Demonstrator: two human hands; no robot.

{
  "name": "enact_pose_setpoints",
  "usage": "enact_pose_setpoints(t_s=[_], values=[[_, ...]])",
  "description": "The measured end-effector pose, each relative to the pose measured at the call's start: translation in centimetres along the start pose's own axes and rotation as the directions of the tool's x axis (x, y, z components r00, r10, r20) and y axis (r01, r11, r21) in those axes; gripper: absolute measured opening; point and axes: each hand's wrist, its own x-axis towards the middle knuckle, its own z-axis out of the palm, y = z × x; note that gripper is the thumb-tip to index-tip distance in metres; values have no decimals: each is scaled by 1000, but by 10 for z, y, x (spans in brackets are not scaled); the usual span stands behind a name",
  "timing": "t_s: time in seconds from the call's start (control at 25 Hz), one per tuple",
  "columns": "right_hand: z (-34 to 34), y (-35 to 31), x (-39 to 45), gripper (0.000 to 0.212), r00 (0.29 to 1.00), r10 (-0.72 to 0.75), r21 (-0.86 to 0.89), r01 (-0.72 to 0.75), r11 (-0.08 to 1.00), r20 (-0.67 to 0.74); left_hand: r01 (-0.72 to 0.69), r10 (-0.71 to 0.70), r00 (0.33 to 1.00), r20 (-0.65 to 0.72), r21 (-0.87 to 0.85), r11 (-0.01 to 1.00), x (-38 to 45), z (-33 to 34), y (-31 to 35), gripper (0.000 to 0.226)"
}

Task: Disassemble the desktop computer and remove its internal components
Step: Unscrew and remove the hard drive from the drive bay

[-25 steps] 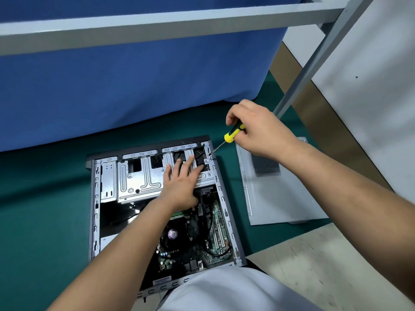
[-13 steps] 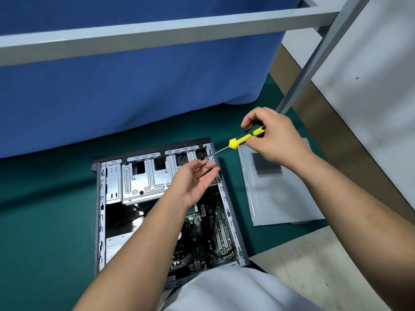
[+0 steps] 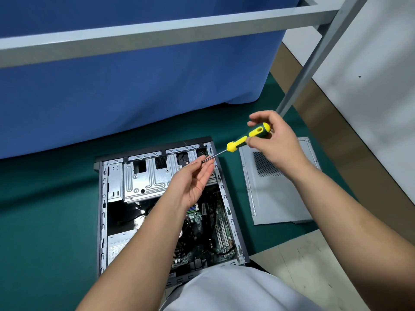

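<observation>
The open desktop case (image 3: 102, 198) lies flat on the green mat, showing a silver drive cage (image 3: 143, 176), the motherboard (image 3: 215, 223) and a power supply (image 3: 119, 245). My right hand (image 3: 280, 144) grips the yellow and green screwdriver (image 3: 247, 136) by its handle, above the case's far right corner. The shaft points down and left. My left hand (image 3: 190, 182) is raised palm up over the drive cage, and its thumb and fingertips pinch the tip of the shaft. Whether a screw sits at the tip cannot be told.
The removed grey side panel (image 3: 276, 198) lies on the mat to the right of the case. A blue cloth (image 3: 134, 86) hangs behind, under a grey metal frame (image 3: 157, 34) with a slanted leg (image 3: 310, 63). A pale table edge (image 3: 314, 265) is at near right.
My left hand lifted off the drive cage, turned palm up and closed on the screwdriver tip. My right hand drew the screwdriver up and away from the case corner.
</observation>
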Motion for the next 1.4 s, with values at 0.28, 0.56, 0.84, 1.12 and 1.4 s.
enact_pose_setpoints(t_s=[0.28, 0.56, 0.84, 1.12, 1.4], values=[[33, 27, -8, 12, 919, 337, 588, -391, 708, 205, -32, 30, 999, 15, 166, 986, -1, 9, -11, 22], [17, 24, 17, 14, 986, 139, 514, -168, 841, 95, -108, 109, 994, 16, 346, 932, 3, 6, -10, 7], [45, 62, 16, 10, 953, 220, 27, -231, 973, 209, -99, 105, 994, 4, 369, 924, 13, 30, -19, 11], [42, 81, 23, 8, 933, 246, -39, -244, 969, 264, -87, 125, 992, -20, 604, 792, 23, 37, -10, 25], [43, 97, 31, 9, 914, 292, -83, -280, 957, 282, -49, 84, 996, -9, 751, 659, 30, 46, -2, 19]])
